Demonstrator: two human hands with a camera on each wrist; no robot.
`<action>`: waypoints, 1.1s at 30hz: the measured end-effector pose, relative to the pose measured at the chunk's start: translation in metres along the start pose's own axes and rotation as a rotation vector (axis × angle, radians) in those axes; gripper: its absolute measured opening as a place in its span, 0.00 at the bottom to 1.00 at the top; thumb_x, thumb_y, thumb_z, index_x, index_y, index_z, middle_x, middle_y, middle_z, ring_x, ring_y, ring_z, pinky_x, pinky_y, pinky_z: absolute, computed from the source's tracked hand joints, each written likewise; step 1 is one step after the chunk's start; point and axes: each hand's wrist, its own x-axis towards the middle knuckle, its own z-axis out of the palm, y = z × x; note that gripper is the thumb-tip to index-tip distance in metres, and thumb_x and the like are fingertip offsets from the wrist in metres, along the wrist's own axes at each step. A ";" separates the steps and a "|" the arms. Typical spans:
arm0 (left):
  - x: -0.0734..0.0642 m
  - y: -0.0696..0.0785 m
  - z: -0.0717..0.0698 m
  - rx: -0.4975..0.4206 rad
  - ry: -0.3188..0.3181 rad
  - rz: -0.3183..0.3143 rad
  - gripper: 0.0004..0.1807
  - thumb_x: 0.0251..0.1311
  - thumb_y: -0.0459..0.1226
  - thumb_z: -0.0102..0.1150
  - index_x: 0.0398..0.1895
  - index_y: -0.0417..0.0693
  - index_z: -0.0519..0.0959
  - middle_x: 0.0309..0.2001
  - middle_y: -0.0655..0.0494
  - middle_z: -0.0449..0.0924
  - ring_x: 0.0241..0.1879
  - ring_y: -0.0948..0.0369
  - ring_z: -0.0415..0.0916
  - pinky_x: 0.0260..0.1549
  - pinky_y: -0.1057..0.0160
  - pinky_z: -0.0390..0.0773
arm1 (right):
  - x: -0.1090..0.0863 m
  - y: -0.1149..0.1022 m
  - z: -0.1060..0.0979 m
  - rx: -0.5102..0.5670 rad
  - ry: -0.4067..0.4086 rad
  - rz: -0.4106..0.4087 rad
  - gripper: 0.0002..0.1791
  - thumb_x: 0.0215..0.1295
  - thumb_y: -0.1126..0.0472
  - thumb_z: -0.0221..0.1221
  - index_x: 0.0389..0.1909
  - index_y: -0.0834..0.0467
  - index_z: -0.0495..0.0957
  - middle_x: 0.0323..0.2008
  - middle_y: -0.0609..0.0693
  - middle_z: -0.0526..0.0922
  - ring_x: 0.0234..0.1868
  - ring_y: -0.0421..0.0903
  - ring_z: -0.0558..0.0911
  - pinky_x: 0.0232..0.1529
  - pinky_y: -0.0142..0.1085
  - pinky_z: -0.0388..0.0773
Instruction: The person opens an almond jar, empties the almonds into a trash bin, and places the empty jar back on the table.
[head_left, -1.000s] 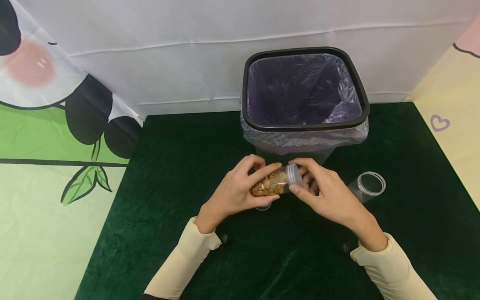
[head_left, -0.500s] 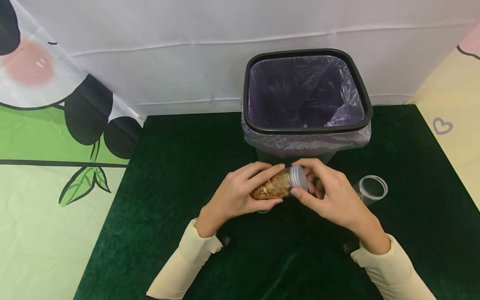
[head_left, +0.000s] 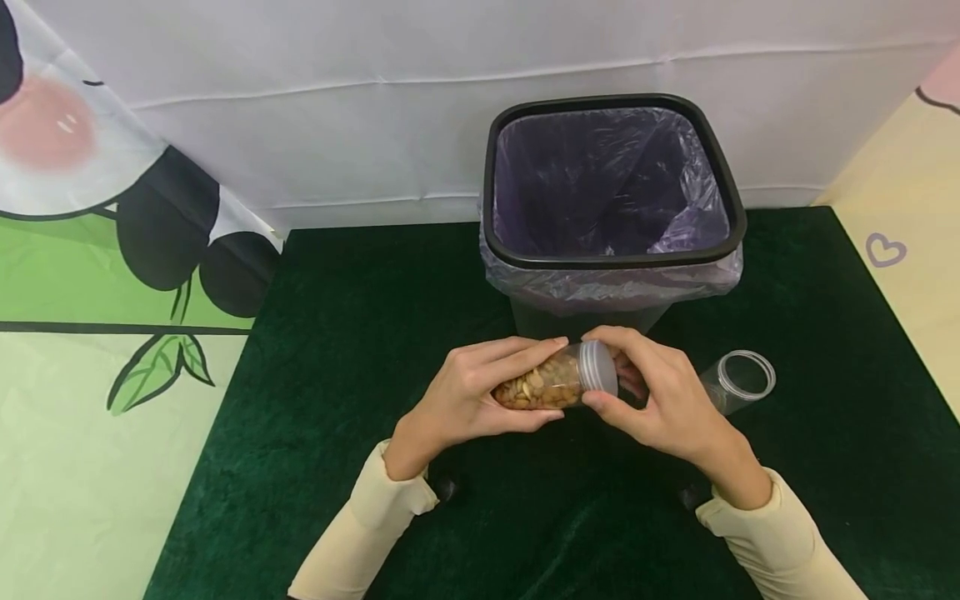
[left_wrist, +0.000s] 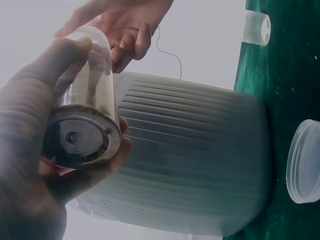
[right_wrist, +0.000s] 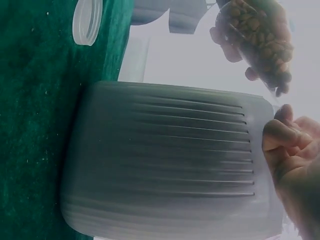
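My left hand (head_left: pixel 480 387) grips a clear jar (head_left: pixel 543 385) of light brown nuts or seeds around its side, tilted nearly level. A ridged, frosted lid (head_left: pixel 597 368) caps its right end. The thumb and forefinger of my right hand (head_left: pixel 663 387) pinch this lid from opposite sides. The jar's round bottom (left_wrist: pixel 75 140) faces the camera in the left wrist view. Beyond the right hand, a second clear jar (head_left: pixel 738 383) with no lid stands on the table. A loose pale lid (left_wrist: pixel 305 162) lies on the cloth, hidden below the left hand in the head view.
A black-rimmed bin (head_left: pixel 611 260) with a purple-tinted bag liner stands right behind the hands. Dark green cloth (head_left: pixel 360 333) covers the table, and a white sheet (head_left: pixel 337 142) hangs behind it.
Both hands and the held jar have come slightly toward the body. The left fingers lie straighter along the jar. The loose lid's rim, visible under the left hand before, is now covered.
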 end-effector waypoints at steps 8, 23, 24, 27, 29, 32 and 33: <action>0.001 0.003 0.005 -0.209 -0.006 -0.040 0.36 0.53 0.40 0.81 0.65 0.40 0.80 0.53 0.48 0.88 0.46 0.63 0.85 0.47 0.69 0.86 | 0.000 0.001 0.002 0.057 0.052 -0.093 0.34 0.76 0.37 0.53 0.57 0.66 0.77 0.43 0.55 0.87 0.32 0.37 0.83 0.33 0.23 0.84; 0.000 0.006 0.012 -0.526 -0.042 -0.209 0.37 0.46 0.31 0.83 0.64 0.37 0.80 0.56 0.44 0.88 0.48 0.59 0.87 0.44 0.60 0.89 | 0.001 0.000 0.008 0.010 0.168 -0.245 0.33 0.76 0.38 0.53 0.48 0.69 0.79 0.37 0.57 0.85 0.28 0.41 0.80 0.25 0.25 0.81; 0.000 0.006 0.012 -0.543 -0.048 -0.219 0.37 0.46 0.31 0.83 0.64 0.37 0.80 0.56 0.43 0.88 0.49 0.59 0.87 0.44 0.59 0.89 | 0.001 0.000 0.008 0.008 0.178 -0.257 0.33 0.76 0.38 0.53 0.47 0.69 0.80 0.36 0.56 0.85 0.27 0.40 0.79 0.25 0.25 0.80; 0.001 0.005 0.014 -0.627 -0.068 -0.256 0.37 0.46 0.28 0.82 0.64 0.35 0.80 0.57 0.41 0.87 0.49 0.59 0.86 0.46 0.57 0.89 | 0.003 -0.001 0.009 0.012 0.206 -0.304 0.32 0.76 0.39 0.54 0.45 0.69 0.80 0.33 0.55 0.83 0.27 0.41 0.77 0.24 0.27 0.77; 0.001 0.005 0.015 -0.713 -0.086 -0.289 0.36 0.45 0.25 0.80 0.63 0.31 0.80 0.58 0.37 0.85 0.50 0.60 0.85 0.48 0.57 0.88 | 0.005 -0.003 0.010 0.016 0.218 -0.343 0.32 0.76 0.39 0.54 0.44 0.69 0.80 0.32 0.55 0.82 0.27 0.42 0.75 0.25 0.30 0.76; 0.000 0.005 0.015 -0.818 -0.103 -0.334 0.35 0.45 0.20 0.77 0.62 0.27 0.79 0.59 0.32 0.83 0.51 0.61 0.84 0.50 0.58 0.87 | 0.008 -0.005 0.010 0.015 0.220 -0.391 0.31 0.77 0.40 0.54 0.43 0.69 0.80 0.30 0.54 0.80 0.27 0.43 0.75 0.25 0.32 0.76; 0.000 0.006 0.015 -0.836 -0.105 -0.344 0.35 0.45 0.20 0.77 0.62 0.26 0.78 0.59 0.31 0.83 0.51 0.61 0.84 0.51 0.58 0.87 | 0.009 -0.006 0.009 0.013 0.213 -0.398 0.31 0.77 0.40 0.54 0.43 0.69 0.79 0.30 0.53 0.80 0.27 0.43 0.75 0.25 0.32 0.76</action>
